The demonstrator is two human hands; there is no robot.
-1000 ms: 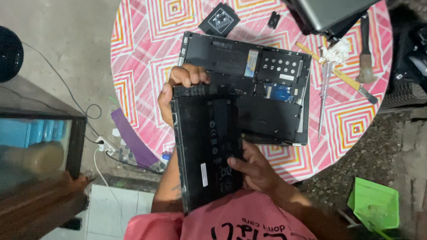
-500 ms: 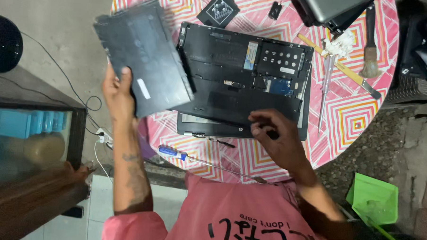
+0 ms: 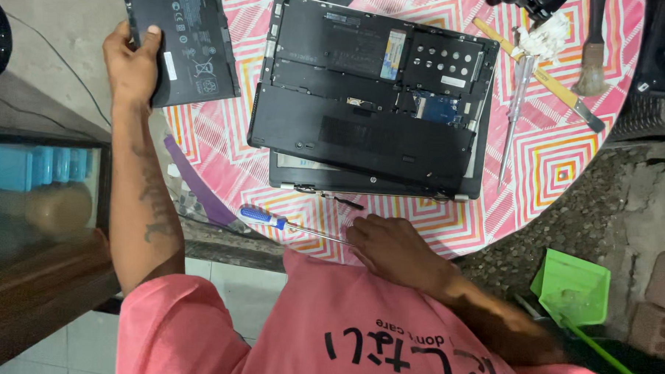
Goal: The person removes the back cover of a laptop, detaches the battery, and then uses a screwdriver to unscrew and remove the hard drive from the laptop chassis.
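While the left hand (image 3: 130,62) gripped a black battery pack (image 3: 181,38) at upper left, fingers closed on it, right hand (image 3: 397,248) rested loosely open by the screwdriver (image 3: 291,224), opened laptop (image 3: 372,100) centred on the pink worktop (image 3: 554,165).

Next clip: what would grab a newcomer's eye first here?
An opened black laptop, underside up with its insides exposed, lies mid-table on a pink zigzag tablecloth. The left hand holds a flat black battery pack at the table's left edge, while the right hand rests by a blue-handled screwdriver near the front edge.
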